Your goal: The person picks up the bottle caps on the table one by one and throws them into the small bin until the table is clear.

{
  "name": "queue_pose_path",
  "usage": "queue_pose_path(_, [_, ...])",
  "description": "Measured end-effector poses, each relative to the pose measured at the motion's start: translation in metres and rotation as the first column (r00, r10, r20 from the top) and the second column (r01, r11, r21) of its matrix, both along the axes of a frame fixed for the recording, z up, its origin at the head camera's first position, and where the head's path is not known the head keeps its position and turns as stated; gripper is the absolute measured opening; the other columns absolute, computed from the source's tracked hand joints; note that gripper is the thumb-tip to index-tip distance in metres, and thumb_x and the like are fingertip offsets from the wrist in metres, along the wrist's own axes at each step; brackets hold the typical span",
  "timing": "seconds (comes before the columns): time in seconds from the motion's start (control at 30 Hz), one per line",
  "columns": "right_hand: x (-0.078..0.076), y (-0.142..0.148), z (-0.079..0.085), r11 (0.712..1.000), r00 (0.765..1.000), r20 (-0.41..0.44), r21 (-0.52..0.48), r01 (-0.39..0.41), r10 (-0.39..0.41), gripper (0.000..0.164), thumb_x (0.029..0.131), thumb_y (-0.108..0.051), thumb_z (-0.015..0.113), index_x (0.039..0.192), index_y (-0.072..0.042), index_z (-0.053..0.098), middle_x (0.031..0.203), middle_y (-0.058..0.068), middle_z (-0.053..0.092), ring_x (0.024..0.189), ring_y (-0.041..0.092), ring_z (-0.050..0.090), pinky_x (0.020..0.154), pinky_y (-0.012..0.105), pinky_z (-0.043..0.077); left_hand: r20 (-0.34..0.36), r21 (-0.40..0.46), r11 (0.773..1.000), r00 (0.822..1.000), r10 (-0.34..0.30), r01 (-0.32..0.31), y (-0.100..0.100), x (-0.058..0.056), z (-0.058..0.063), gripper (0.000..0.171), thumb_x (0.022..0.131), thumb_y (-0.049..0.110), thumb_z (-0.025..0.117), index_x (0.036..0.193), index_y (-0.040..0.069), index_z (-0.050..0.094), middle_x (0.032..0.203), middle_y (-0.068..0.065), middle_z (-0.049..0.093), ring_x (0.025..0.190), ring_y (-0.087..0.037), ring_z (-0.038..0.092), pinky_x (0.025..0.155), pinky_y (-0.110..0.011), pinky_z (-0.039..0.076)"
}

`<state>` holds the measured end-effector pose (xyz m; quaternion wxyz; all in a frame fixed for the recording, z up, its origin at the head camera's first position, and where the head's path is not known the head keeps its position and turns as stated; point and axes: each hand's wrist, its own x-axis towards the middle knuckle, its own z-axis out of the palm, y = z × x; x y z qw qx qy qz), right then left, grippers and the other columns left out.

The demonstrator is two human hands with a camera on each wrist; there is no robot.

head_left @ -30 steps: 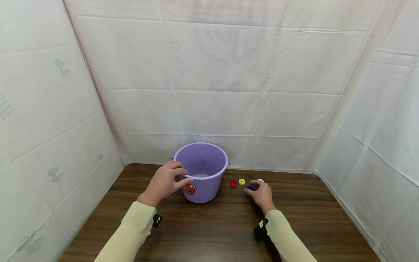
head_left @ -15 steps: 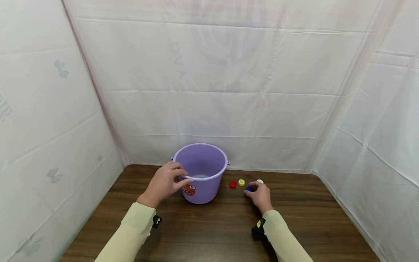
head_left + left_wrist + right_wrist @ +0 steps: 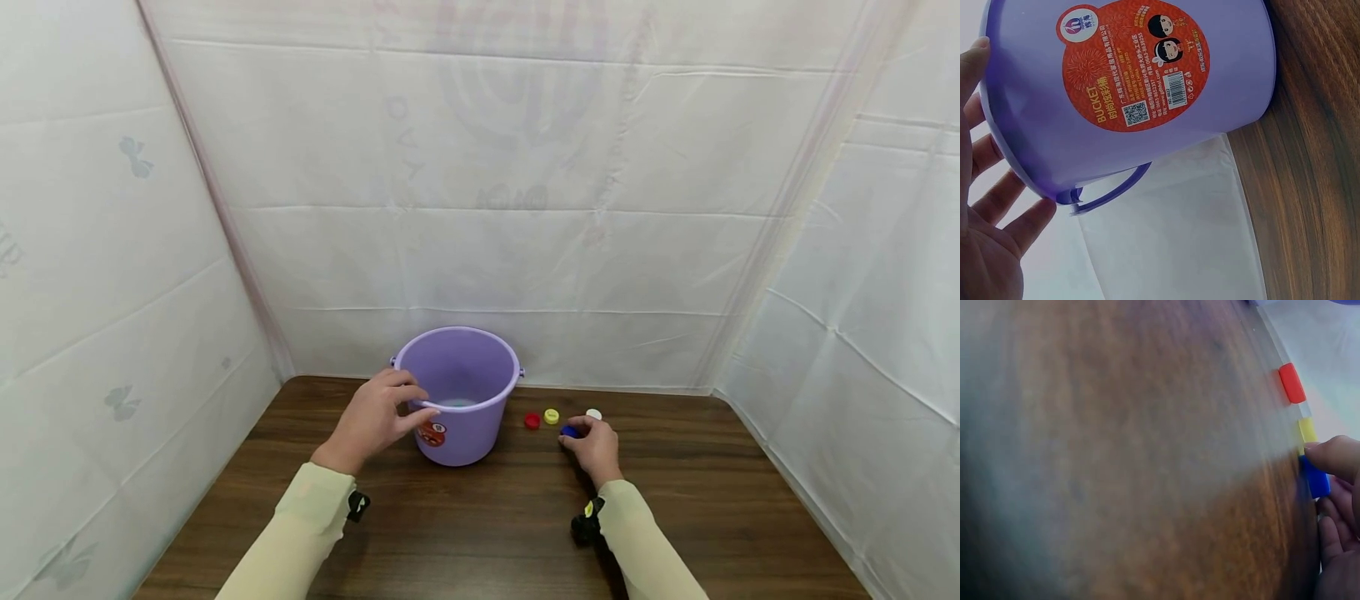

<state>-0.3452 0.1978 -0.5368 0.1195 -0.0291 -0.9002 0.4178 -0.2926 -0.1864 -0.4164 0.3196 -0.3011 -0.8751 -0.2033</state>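
Note:
A purple bucket (image 3: 465, 437) with a red label (image 3: 1141, 69) stands upright on the wooden table. At its near-left rim my left hand (image 3: 371, 423) holds on, fingers over the edge and thumb at the front. Right of the bucket, my right hand (image 3: 597, 448) pinches a blue bottle cap (image 3: 570, 432) between thumb and fingers, at the table surface. Close by lie a red bottle cap (image 3: 532, 421), a yellow bottle cap (image 3: 551, 416) and a white bottle cap (image 3: 594, 413). In the right wrist view the thumb (image 3: 1335, 456) rests against the blue cap.
The brown wooden table (image 3: 465, 542) is enclosed by whitish sheeting (image 3: 487, 250) at the back and both sides. The bucket stands close to the back sheet. Its purple handle (image 3: 1113, 190) hangs down on the outside.
Hardly anything differs: the right hand has shifted very slightly, with its fingers still at the blue cap, and more of the white cap shows. The left hand stays on the bucket rim.

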Motion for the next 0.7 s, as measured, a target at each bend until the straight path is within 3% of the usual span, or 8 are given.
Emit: queue_pose_path(0.7, [0.0002,-0.0022,-0.0008,1.000,1.000,-0.007,0.000,-0.005,0.005,0.028,0.081,-0.011,0.086,0.105,-0.003,0.077,0.104,0.017,0.077,0.103,0.034,0.071,0.093,0.051,0.055,0.015,0.011,1.000,1.000,0.002,-0.002,-0.0030,-0.0026,0.0001,0.023,0.078,0.038,0.089,0.087,0.019,0.080,0.090,0.008,0.067,0.087,-0.012,0.059,0.076,-0.034,0.055])
